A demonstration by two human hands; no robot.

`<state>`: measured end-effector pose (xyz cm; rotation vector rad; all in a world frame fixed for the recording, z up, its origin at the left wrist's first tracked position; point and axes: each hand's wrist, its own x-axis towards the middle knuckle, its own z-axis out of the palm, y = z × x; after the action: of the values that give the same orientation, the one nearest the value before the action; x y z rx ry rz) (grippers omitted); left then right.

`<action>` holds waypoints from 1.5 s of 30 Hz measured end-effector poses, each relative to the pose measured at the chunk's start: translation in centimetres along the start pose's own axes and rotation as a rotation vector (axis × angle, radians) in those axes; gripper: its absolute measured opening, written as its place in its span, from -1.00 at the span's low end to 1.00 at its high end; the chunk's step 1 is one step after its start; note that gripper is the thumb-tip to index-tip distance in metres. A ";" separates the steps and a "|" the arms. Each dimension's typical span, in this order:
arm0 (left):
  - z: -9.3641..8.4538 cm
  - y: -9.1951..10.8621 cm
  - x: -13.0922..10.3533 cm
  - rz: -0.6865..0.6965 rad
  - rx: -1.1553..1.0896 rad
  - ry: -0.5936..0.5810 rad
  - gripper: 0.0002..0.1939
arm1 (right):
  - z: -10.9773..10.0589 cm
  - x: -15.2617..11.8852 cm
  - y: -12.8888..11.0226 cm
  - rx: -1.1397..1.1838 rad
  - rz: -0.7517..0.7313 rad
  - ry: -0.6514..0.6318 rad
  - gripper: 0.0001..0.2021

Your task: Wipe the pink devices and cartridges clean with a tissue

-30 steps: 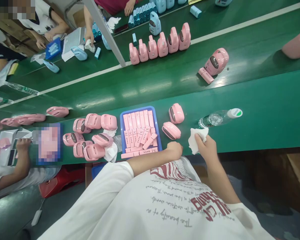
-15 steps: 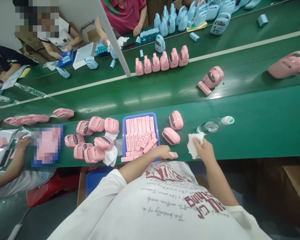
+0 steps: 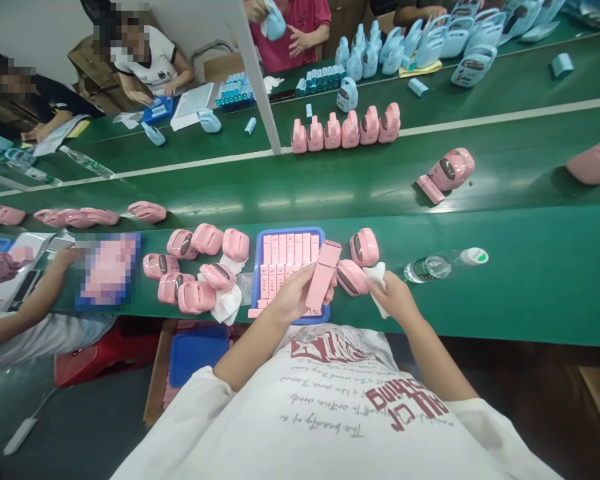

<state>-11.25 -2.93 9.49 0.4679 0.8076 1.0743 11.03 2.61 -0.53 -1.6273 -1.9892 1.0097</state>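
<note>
My left hand (image 3: 296,293) is closed around a pink oblong block with a ridged end (image 3: 324,275), held tilted above the blue tray (image 3: 264,233). Pink blocks of the same sort (image 3: 283,248) lie in rows inside that tray, partly hidden by my hand. In my right hand (image 3: 394,297) a crumpled white wipe (image 3: 379,285) is pinched. It is beside a rounded pink case with a dark window (image 3: 353,277), and whether they touch I cannot tell. Another pink case (image 3: 365,246) sits just behind.
Several pink cases (image 3: 197,297) and white wipes (image 3: 227,305) lie left of the tray. A clear bottle (image 3: 433,268) lies on its side at right. Pink cases (image 3: 350,129) line the raised divider. Co-workers sit opposite and at left, and blue cases (image 3: 473,65) stand far back.
My left hand has risen from the table edge with the pink block, now over the tray. My right hand and wipe have moved left towards the pink cases. The camera view has shifted.
</note>
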 end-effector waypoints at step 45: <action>2.1 0.7 -1.2 0.380 0.781 0.094 -0.22 | -1.6 0.6 -12.9 0.487 -0.582 0.589 -0.79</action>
<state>-10.30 -3.64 11.74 1.2755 1.2523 1.1031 3.13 2.71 9.81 -0.8629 -1.5085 0.6185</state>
